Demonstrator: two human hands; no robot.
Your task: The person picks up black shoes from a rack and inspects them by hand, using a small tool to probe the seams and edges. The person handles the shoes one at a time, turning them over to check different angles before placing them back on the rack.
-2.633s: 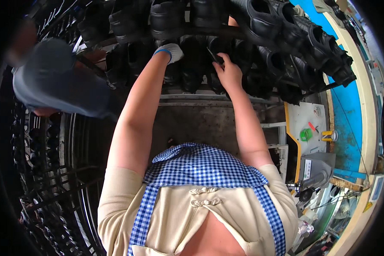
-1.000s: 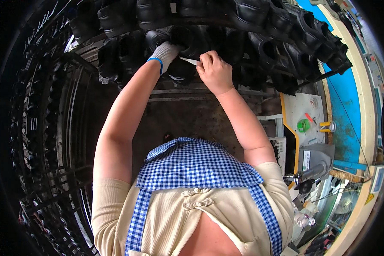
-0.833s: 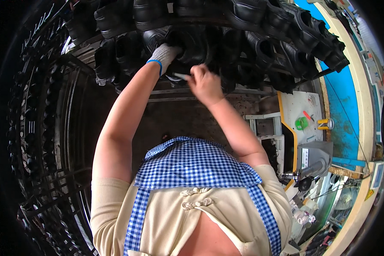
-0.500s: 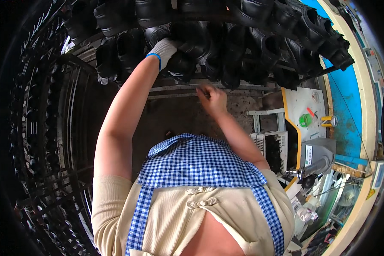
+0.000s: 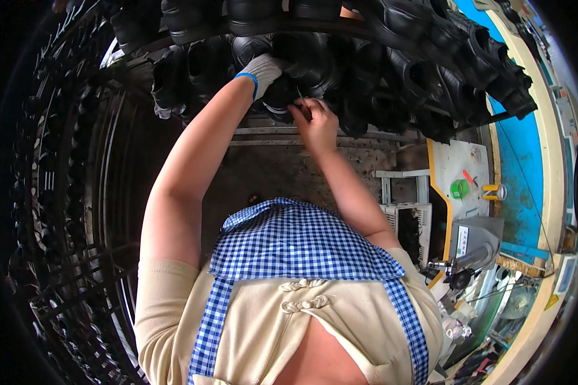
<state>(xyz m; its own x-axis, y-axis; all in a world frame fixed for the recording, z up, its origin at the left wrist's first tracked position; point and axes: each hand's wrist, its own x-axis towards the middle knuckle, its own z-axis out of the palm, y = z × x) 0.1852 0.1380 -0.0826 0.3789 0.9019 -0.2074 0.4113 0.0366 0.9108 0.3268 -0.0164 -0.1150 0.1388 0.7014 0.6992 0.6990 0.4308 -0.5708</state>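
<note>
In a white knit glove with a blue cuff, my left hand (image 5: 268,69) reaches into the lower row of the shoe rack. It grips a black shoe (image 5: 277,97) from above and the left, its fingertips lost among the dark shoes. My bare right hand (image 5: 317,128) is just right of that shoe, level with its lower end. Thumb and fingers are pinched together around a thin, slender thing that points up toward the shoe; its kind is too small to make out.
Another row of black shoes (image 5: 253,14) hangs above. Tall racks of shoes (image 5: 77,167) line the left side. At right stand a white table (image 5: 456,154) with a green container (image 5: 460,188), a grey machine (image 5: 478,240) and a white crate (image 5: 417,224). Metal rails (image 5: 257,133) run below the shoes.
My right hand has moved up to the shoe's side. My left hand stays on the shoe. The whole rack has shifted slightly right in view.
</note>
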